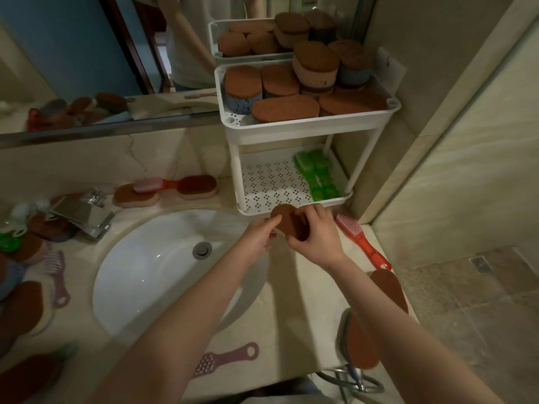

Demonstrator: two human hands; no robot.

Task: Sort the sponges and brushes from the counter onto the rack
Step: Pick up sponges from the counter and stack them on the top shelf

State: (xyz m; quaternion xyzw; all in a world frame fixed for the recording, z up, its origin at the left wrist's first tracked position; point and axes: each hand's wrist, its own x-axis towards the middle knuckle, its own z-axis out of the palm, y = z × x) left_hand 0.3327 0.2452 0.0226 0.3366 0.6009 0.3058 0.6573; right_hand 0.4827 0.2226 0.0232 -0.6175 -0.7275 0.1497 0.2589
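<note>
Sponges (284, 108) crowd rack (309, 125) top; brushes (316, 176) below.

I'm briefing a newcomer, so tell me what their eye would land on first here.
The left hand and right hand hold a brown-topped sponge just in front of the white rack. The rack's top tier is crowded with similar sponges, while green brushes lie on its lower shelf.

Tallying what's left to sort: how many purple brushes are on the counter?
2. One purple brush lies left of the sink; a second purple brush lies near the counter front edge, in front of the sink. Clutter at far left may hide more.
</note>
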